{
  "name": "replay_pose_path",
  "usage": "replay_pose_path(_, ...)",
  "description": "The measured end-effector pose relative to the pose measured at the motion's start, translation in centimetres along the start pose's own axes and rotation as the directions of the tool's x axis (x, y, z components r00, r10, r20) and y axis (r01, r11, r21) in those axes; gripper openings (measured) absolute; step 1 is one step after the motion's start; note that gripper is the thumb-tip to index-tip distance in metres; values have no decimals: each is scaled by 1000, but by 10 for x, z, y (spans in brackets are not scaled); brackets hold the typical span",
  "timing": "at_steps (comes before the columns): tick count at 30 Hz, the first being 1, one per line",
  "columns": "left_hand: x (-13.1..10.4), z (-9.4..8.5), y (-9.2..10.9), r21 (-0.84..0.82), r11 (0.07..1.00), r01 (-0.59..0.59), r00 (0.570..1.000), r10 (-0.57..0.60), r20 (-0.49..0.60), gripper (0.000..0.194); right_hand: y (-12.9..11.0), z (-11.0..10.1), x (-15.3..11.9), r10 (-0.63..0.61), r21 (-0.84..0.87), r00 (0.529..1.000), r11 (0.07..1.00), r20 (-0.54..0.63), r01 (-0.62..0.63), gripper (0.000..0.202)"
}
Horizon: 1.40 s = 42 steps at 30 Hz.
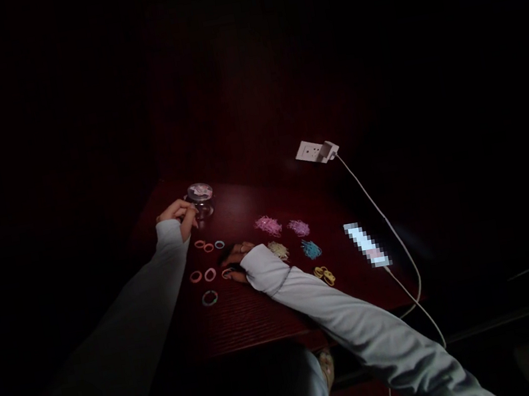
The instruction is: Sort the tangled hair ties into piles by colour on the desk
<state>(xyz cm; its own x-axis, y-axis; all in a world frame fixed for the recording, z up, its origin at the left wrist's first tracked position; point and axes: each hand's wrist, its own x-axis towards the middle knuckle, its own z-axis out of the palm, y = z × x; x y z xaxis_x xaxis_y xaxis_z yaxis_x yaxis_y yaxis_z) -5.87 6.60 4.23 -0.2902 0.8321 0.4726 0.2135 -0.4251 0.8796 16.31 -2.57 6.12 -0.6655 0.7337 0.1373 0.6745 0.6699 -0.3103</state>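
My left hand point(178, 214) is at the left side of a small clear jar point(204, 210) with a patterned lid, its fingers curled against the jar. Lower down, my right hand point(237, 260) reaches over the table from the right, thumb and fingers apart. A pale pink ring-shaped band point(227, 274) lies at its thumb tip. Around it are several more small bands: orange ones point(208, 248), a blue one point(219, 244), a red-orange one point(196, 277), a pink one point(210, 274) and a green multicoloured one point(209, 298). The right fingertips are dark and partly hidden.
Small piles lie right of my right hand: pink point(268, 226), purple point(298, 227), cream point(279, 250), blue point(311, 249) and yellow bands point(325, 275). A blurred lit phone point(366, 245) has a white cable point(406, 238) near a wall socket point(310, 151). The dark red table point(245, 323) ends toward my lap.
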Motion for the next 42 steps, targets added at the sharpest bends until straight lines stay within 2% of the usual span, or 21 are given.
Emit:
replay_pose_path(5, -6, 0, 10, 15, 1000, -2, 1000, 2, 18, 20, -6, 13, 13, -8, -10, 1000, 1000, -7, 8, 20)
replay_pose_path(8, -9, -1, 13, 14, 1000, -8, 1000, 8, 10, 20, -16, 20, 22, -40, -38, 999, 998, 7, 41, 9)
replay_pose_path(10, -9, 0, 14, 13, 1000, 20, 1000, -21, 20, 19, -21, 17, 22, -67, -48, 998, 997, 0, 66, 3)
replay_pose_path(12, -7, 1, 15, 3, 998, 70, 997, -70, 21, 18, -21, 3, 16, -60, -40, 998, 997, -33, 59, 4)
replay_pose_path(15, -5, 4, 18, -6, 993, 121, 993, -121, -15, 18, -13, -33, -12, 31, 21, 986, 999, -161, -28, 7)
replay_pose_path(17, -6, 4, 20, 10, 990, 139, 990, -138, -24, 16, -5, -60, -41, 132, 47, 954, 991, -270, -124, 12)
replay_pose_path(19, -7, 4, 22, 30, 989, 146, 989, -146, -12, 14, 2, -83, -76, 226, 15, 918, 972, -326, -233, 15)
replay_pose_path(22, -7, 3, 22, 42, 988, 149, 989, -149, -6, 11, 7, -99, -128, 313, -19, 877, 939, -365, -343, 21)
replay_pose_path(28, -7, 4, 20, 76, 977, 199, 980, -196, -34, 11, 22, -92, -203, 322, -177, 854, 890, -408, -420, 19)
replay_pose_path(32, -10, 2, 19, 73, 983, 169, 985, -171, 20, 9, 34, -76, -234, 366, -284, 873, 842, -324, -458, 12)
replay_pose_path(35, -13, -1, 23, 94, 984, 153, 987, -157, 38, 9, 37, -60, -246, 386, -328, 889, 830, -247, -451, 7)
replay_pose_path(37, -16, -3, 28, 100, 989, 105, 992, -112, 62, 10, 37, -52, -249, 385, -333, 889, 828, -248, -452, 7)
replay_pose_path(42, -22, -5, 36, 90, 994, 67, 995, -73, 64, 11, 35, -49, -247, 391, -268, 882, 849, -264, -456, 13)
